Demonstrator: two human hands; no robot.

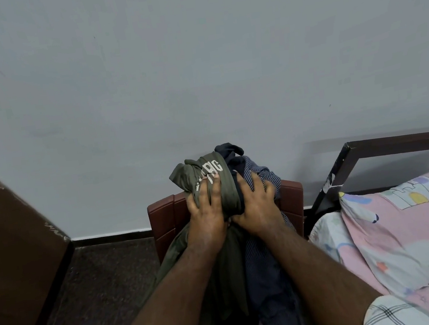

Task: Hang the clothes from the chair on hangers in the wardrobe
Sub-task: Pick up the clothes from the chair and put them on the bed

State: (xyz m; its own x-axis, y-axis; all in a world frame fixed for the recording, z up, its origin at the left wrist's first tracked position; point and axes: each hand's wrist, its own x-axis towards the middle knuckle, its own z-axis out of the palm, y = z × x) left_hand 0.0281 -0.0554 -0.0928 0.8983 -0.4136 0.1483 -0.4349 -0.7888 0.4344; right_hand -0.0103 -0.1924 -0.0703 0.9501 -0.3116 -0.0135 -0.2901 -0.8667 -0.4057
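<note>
Left hand [207, 212] grips olive T-shirt [204, 174]; right hand [254, 206] clutches dark clothes [255, 173] at chair [166, 217] back edge. Lift olive piece alone, keep rest draped.

The olive garment [210, 179] is soft matt cloth with a cracked white print. The striped shirt [257, 175] beside it is thin woven cloth; the dark garment [229, 150] is matt fabric. The chair [164, 215] is moulded reddish-brown plastic with a slight sheen. The bed frame [396, 140] looks like dark painted metal. The pillow [406, 221] is printed smooth cotton-like cloth. The wall [195, 69] is matt painted.
</note>
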